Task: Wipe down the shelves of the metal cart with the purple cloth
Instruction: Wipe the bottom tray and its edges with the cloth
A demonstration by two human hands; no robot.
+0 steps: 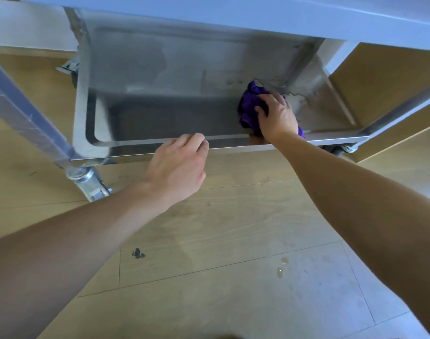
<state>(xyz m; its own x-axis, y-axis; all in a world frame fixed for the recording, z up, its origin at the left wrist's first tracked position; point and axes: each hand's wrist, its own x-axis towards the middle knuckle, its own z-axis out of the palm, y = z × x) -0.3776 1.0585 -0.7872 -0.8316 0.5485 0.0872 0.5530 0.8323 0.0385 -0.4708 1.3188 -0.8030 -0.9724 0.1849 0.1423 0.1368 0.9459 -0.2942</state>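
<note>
Right hand (pixel 277 116) clutches purple cloth (pixel 252 104) on shelf (pixel 160 118); left hand (pixel 177 165), curled, touches rim (pixel 135 142).

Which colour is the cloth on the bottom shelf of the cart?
Purple; the cloth shows clearly in the head view, under the right hand.

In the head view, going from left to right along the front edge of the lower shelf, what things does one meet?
The front left caster → left hand → right hand, which grips the purple cloth → front right caster.
</note>
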